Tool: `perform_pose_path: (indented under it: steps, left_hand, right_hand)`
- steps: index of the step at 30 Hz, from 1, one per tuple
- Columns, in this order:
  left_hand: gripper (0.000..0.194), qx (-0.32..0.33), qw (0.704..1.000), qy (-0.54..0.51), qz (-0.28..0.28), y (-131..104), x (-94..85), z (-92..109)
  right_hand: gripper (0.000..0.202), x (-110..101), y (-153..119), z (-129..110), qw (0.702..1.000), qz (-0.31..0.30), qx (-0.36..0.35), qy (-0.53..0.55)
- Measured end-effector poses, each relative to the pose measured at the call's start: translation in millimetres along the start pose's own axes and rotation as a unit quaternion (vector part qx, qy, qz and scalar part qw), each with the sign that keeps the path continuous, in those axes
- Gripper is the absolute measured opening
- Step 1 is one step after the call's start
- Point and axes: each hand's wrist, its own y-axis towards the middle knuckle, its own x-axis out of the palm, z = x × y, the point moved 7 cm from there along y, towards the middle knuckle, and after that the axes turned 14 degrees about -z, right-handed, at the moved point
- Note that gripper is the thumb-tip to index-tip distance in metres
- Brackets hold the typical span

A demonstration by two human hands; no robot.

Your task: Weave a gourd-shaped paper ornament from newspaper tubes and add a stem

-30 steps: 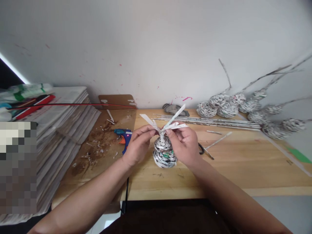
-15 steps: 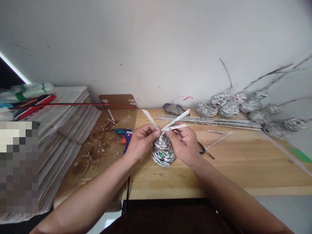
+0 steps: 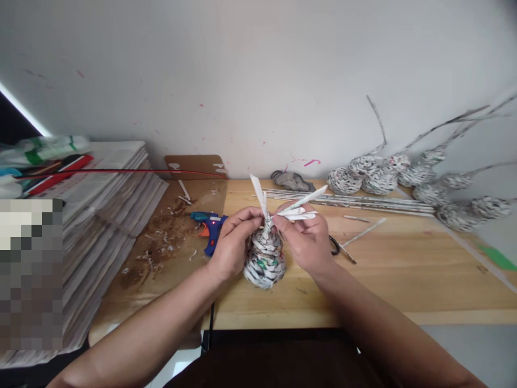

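A small gourd woven from rolled newspaper (image 3: pixel 264 268) stands on the table between my hands, with white flattened paper strips (image 3: pixel 299 214) fanning out of its narrow top. My left hand (image 3: pixel 235 237) is closed, thumb and fingers pinching the gourd's neck from the left. From the other side, my right hand (image 3: pixel 307 236) is closed on strips close to where they leave the neck. Another strip (image 3: pixel 257 193) points up and away above my left fingertips. Both hands hide parts of the neck.
A blue glue gun (image 3: pixel 207 230) lies left of my left hand. Scissors (image 3: pixel 336 247) are partly hidden behind my right hand. Rolled paper sticks (image 3: pixel 355 202), a grey cloth-like item (image 3: pixel 291 180) and several woven gourds (image 3: pixel 379 180) lie farther back. Newspapers (image 3: pixel 117 161) are stacked at left.
The gourd has shifted slightly left and nearer to me. The left strip has swung more upright, while the right strips have moved right with my right fingers. My left fingertips sit slightly farther left.
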Motion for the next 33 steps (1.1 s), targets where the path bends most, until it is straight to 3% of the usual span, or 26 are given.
perform_pose_path:
  steps: [5,11,16,18,23,27,33]
  left_hand:
    - [0.018,0.026,0.999,0.027,0.027,-2,2.0,-1]
    - [0.022,0.032,0.997,-0.043,0.064,-1,3.3,-3]
    - [0.026,-0.028,0.991,-0.105,0.080,1,-0.6,-7]
    - [0.028,-0.069,0.988,-0.111,0.083,2,-5.0,-8]
    - [0.029,-0.101,0.987,-0.093,0.079,4,-14.3,-5]
    - [0.026,-0.084,0.990,-0.104,0.047,5,-11.7,-8]
    - [0.024,-0.074,0.992,-0.103,-0.024,8,-4.7,-10]
  right_hand:
    - [0.027,2,3,6,0.999,0.008,0.027,0.034]
    - [0.027,3,2,13,0.995,0.015,0.030,0.089]
    - [0.004,0,-3,-17,0.986,0.010,-0.099,-0.130]
    - [0.004,-2,-3,-20,0.981,0.004,-0.106,-0.165]
    - [0.016,-4,9,-3,0.998,-0.048,-0.006,-0.051]
    - [0.021,-7,12,5,0.998,-0.046,0.045,-0.020]
    - [0.035,-5,10,27,0.979,-0.042,0.155,0.128]
